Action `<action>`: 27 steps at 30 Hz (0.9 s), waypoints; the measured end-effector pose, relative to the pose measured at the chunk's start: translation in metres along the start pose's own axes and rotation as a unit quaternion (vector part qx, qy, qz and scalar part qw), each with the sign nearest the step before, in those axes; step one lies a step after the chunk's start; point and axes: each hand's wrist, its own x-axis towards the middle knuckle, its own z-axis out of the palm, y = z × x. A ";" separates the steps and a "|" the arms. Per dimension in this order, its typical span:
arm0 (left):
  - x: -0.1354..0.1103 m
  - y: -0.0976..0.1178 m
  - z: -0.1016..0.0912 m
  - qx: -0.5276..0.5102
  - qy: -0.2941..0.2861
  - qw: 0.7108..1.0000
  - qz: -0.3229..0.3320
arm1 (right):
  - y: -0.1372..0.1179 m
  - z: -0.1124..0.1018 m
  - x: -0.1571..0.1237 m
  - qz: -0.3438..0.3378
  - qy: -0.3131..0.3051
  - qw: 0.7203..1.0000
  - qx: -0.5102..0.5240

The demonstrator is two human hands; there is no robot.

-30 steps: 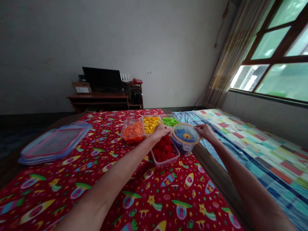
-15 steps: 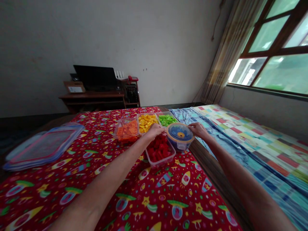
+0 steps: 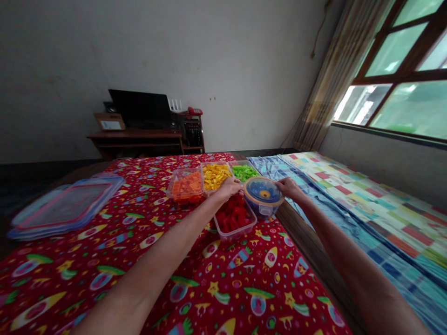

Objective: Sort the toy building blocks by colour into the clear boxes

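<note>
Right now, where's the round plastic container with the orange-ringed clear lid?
The round container is right of centre in the head view, between the left hand and right hand, beside the rectangular clear plastic container of red pieces.

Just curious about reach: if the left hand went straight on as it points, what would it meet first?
The left hand would probably meet the round orange-rimmed lid first; exact contact is unclear.

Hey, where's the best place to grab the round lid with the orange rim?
Probably by the orange rim, from left and right: the left hand and right hand are at opposite edges. The round lid lies roughly level, so a two-sided pinch should balance it.
</note>
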 end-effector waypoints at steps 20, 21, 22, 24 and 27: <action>0.010 -0.005 0.001 0.099 -0.007 0.993 0.059 | -0.001 0.002 0.003 -0.006 0.000 0.998 -0.067; 0.011 -0.005 0.001 0.110 -0.008 0.992 0.063 | -0.001 0.003 0.004 -0.005 0.001 0.997 -0.071; 0.010 -0.005 0.001 0.122 -0.009 0.990 0.067 | -0.001 0.005 0.004 -0.005 0.002 0.997 -0.074; 0.009 -0.004 0.000 0.150 -0.007 0.986 0.077 | 0.000 0.009 0.005 -0.007 0.006 0.997 -0.078; 0.004 -0.004 -0.005 0.201 0.016 0.972 0.123 | 0.003 0.017 0.005 -0.013 0.016 0.997 -0.079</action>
